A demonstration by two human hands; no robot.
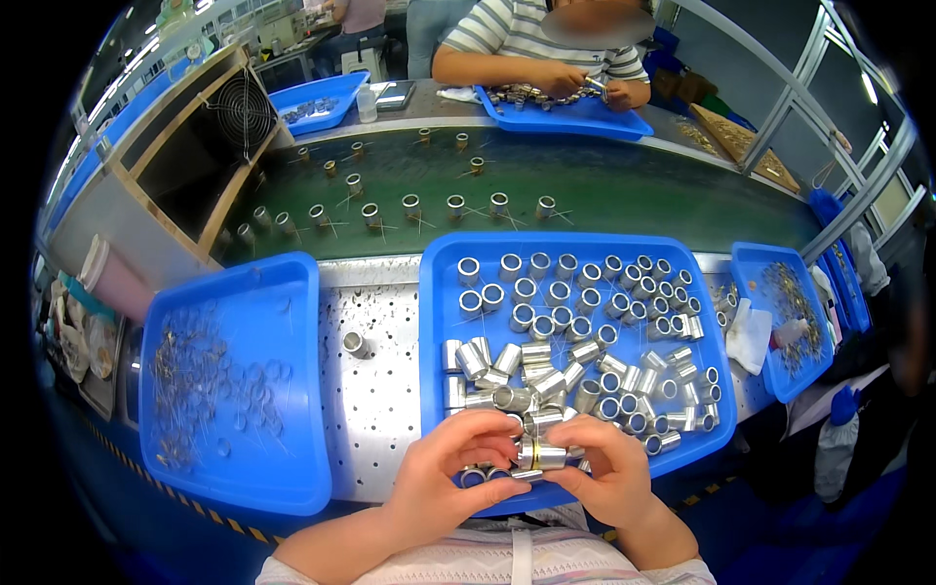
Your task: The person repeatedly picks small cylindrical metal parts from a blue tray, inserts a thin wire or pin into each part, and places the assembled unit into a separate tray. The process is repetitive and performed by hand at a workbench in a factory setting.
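Over the near edge of the large blue tray (426, 292), my two hands meet at a short shiny metal cylinder (549, 456) with a thin yellowish ring around it. My right hand (614, 473) pinches its right end between thumb and fingers. Curled around the left end is my left hand (444, 468), its thumb below and fingers above; exact contact there is partly hidden. Many similar metal cylinders fill the tray, upright at the back and mostly lying down nearer me. One single cylinder (355, 343) stands on the perforated metal table (370, 419) left of the tray.
A blue tray (234, 487) at left holds clear discs and thin wire pieces. At right sits a smaller blue tray (795, 375) of small parts, beside a white cloth (749, 336). Cylinders with wires stand on the green conveyor (604, 190). Across it, a co-worker (497, 49) handles parts over another tray.
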